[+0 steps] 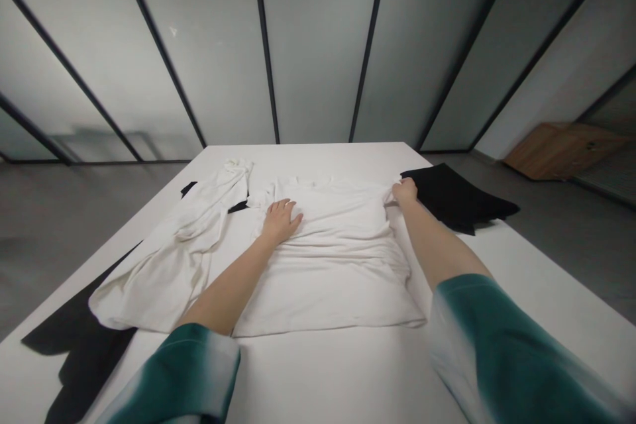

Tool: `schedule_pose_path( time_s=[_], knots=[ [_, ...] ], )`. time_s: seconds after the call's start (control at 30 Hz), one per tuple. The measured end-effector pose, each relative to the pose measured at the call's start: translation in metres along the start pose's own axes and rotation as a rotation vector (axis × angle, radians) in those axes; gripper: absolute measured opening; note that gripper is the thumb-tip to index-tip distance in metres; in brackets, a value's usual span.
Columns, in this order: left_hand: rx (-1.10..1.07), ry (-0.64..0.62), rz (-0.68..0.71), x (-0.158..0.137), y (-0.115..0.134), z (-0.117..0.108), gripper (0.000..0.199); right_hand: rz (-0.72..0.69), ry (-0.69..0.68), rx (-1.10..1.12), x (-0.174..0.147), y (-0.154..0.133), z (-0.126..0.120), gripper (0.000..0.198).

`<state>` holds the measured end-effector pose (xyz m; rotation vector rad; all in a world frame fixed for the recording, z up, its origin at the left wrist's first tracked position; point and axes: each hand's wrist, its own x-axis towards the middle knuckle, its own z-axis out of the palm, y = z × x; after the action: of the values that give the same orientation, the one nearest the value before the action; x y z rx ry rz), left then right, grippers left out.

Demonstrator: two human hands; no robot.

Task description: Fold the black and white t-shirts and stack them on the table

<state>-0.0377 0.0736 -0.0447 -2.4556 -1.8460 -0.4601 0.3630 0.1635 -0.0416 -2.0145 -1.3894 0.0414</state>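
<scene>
A white T-shirt (pixel 338 265) lies spread on the white table (pixel 348 377) in front of me, partly folded and wrinkled. My left hand (pixel 281 220) rests flat on its upper left part, fingers apart, pressing the cloth down. My right hand (pixel 405 192) is closed on the shirt's upper right corner, near the sleeve, pinching the fabric. Both my arms wear green sleeves.
A second white garment (pixel 183 245) lies crumpled to the left, over a black garment (pixel 79 344) that hangs off the table's left edge. Another black garment (pixel 457 199) lies at the right edge. A wooden box (pixel 556 149) stands on the floor at far right.
</scene>
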Motion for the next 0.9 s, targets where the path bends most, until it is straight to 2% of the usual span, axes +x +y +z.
schedule_pose_path(
  time_s=[0.1,0.17,0.27,0.37,0.4,0.47,0.53,0.6,0.7,0.8,0.9],
  knots=[
    [-0.031,0.051,0.039,-0.001,0.004,-0.005,0.044,0.177,0.051,-0.022,0.001,-0.004,-0.017,0.041],
    [-0.043,0.071,0.056,-0.002,0.005,-0.007,0.043,0.175,0.081,-0.020,-0.004,-0.015,-0.024,0.042],
    [-0.058,0.095,0.061,-0.003,0.005,-0.008,0.042,-0.037,0.052,0.019,-0.014,-0.040,-0.026,0.039],
    [-0.071,0.121,0.058,-0.003,0.002,-0.006,0.041,-0.229,-0.135,0.231,-0.024,-0.064,-0.022,0.036],
    [-0.074,0.131,0.057,-0.002,0.002,-0.005,0.041,-0.257,-0.179,0.331,-0.026,-0.070,-0.020,0.038],
    [-0.076,0.145,0.060,-0.002,0.001,-0.004,0.040,-0.271,-0.182,0.490,-0.032,-0.076,-0.015,0.043],
    [-0.074,0.142,0.068,-0.002,0.000,-0.004,0.040,-0.290,-0.145,0.512,-0.041,-0.075,-0.010,0.048],
    [-0.064,0.112,0.074,-0.003,-0.001,-0.003,0.039,-0.382,-0.184,0.376,-0.058,-0.070,-0.005,0.050],
    [-0.029,0.009,0.062,-0.002,-0.001,0.000,0.045,-0.555,-0.354,-0.029,-0.092,-0.060,0.003,0.057],
    [0.009,-0.100,0.039,-0.002,-0.002,0.004,0.053,-0.526,-0.496,-0.372,-0.116,-0.049,0.006,0.066],
    [0.020,-0.157,0.046,-0.003,-0.003,0.007,0.055,-0.462,-0.520,-0.479,-0.118,-0.042,0.003,0.066]
  ],
)
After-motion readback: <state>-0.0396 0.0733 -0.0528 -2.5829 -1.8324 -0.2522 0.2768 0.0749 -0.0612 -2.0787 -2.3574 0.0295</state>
